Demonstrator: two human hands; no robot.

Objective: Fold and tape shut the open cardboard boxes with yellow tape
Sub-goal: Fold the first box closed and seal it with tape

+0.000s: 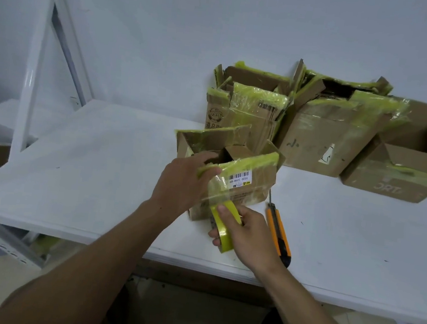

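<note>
A small open cardboard box (253, 185) with old yellow tape on its flaps and a barcode label stands near the table's front. My left hand (180, 182) grips the box's near flap at its left corner, thumb on the tape end stuck there. My right hand (249, 235) grips the yellow tape roll (222, 224) just below the box. A strip of tape runs from the roll up to the flap under my left thumb. The other flaps stand up and the top is open.
An orange utility knife (278, 233) lies right of my right hand. Three more open, tape-covered boxes (250, 107) (327, 137) (403, 167) stand at the back against the wall. The white table (86, 174) ends just below my hands. A white metal frame (28, 92) rises at left.
</note>
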